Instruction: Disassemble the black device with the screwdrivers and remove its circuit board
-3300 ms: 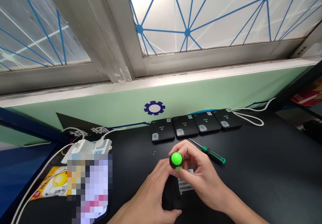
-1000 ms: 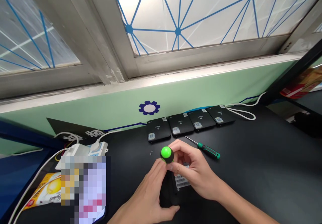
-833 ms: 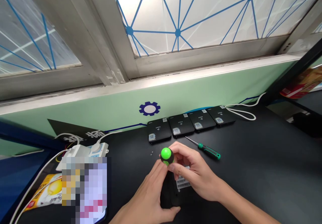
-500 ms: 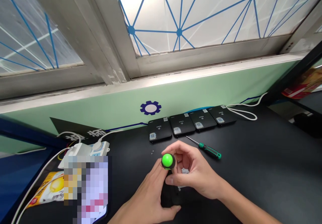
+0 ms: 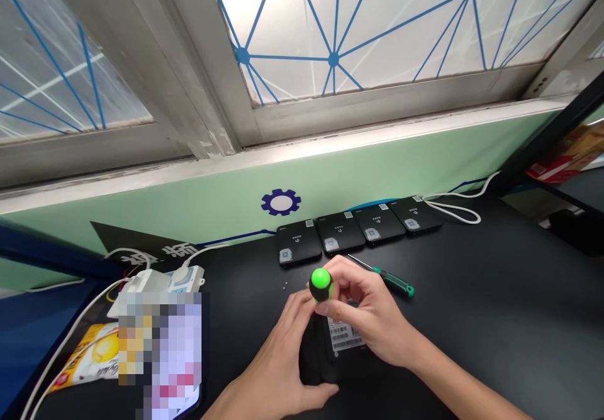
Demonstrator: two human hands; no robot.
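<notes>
Yellow packet (image 5: pixel 92 352): at eight o'clock from the green-topped tool, well apart.
Left hand (image 5: pixel 287 354): your thumb and fingers are wide apart at the device's left side; you cannot tell whether they grip it.
Metal bits (image 5: pixel 285 283): tiny, at nine o'clock from the tool.
Green-topped tool (image 5: pixel 321 286): roughly upright, tip hidden.
Black device (image 5: pixel 346 341): beneath your hands, five o'clock from the tool.
Right hand (image 5: pixel 372 319): your fingers hold the tool; your thumb has just closed back onto it, apparently a fresh grip for working on the device.
Screwdriver (image 5: pixel 396 283): lies at three o'clock.
</notes>
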